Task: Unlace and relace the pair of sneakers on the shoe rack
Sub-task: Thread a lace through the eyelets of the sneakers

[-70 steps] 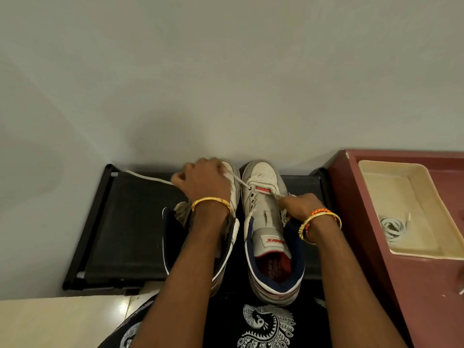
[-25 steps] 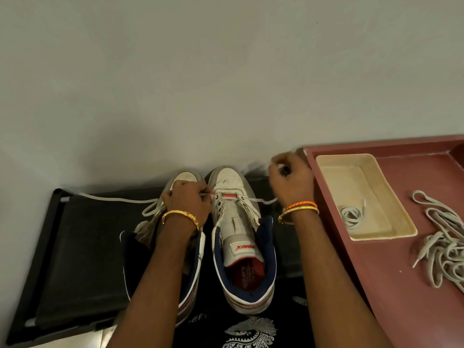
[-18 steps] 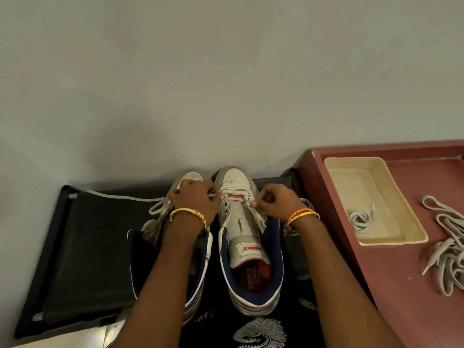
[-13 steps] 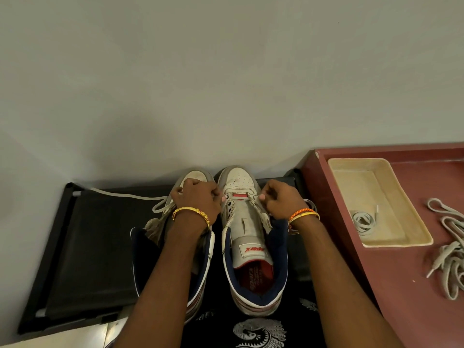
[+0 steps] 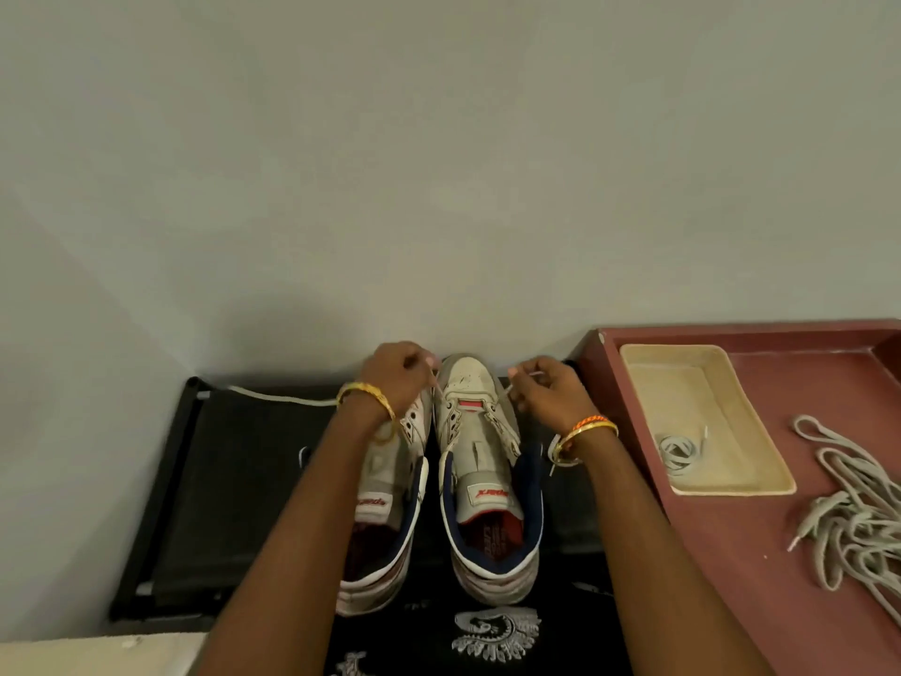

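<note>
While both sneakers stand heel-near on the black shoe rack (image 5: 234,480), the right sneaker (image 5: 487,480) looks just begun on relacing: the lace (image 5: 529,374) runs only through its toe eyelets. Left hand (image 5: 397,378) and right hand (image 5: 546,392) each pinch an end. Next, cross and thread them upward. Spare laces (image 5: 858,519) lie on the red desk.

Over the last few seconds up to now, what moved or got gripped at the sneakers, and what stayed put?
Both hands rose from the eyelets toward the toe of the right sneaker: the left hand and right hand each pinch an end of the lace, drawn out sideways. Unchanged: both sneakers on the black rack, the cream tray holding a coiled lace, and the loose lace pile.
</note>
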Action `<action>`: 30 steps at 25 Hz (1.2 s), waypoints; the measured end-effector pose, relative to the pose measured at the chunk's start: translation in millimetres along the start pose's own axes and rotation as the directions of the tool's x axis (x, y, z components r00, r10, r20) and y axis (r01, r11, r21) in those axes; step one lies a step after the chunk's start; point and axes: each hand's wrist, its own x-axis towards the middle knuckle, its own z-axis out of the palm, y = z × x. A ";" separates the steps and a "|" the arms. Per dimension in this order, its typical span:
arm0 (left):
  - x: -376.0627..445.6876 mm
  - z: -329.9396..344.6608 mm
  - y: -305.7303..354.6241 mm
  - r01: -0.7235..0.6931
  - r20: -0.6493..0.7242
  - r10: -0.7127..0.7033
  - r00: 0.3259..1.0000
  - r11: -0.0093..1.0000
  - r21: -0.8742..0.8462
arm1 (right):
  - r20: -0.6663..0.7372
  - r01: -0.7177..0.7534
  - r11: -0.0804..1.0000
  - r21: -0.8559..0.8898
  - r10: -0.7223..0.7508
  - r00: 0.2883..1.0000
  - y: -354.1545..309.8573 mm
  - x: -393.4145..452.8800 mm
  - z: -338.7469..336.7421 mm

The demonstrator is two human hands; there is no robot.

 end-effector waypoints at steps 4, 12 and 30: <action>-32.2 -73.6 82.4 -0.094 -0.048 0.088 0.995 0.983 -0.158 | 0.064 0.139 0.990 -0.002 -0.139 0.988 -95.0 -32.5 -36.2; -130.2 -142.8 186.9 -0.212 -0.095 0.197 0.976 0.959 -0.188 | 0.099 0.368 0.928 -0.064 -0.361 0.927 -223.1 -112.3 -83.7; -42.4 3.1 17.9 0.000 0.034 -0.015 0.999 0.912 0.410 | 0.070 -0.081 0.913 -0.399 0.119 0.990 -35.8 -55.9 -22.3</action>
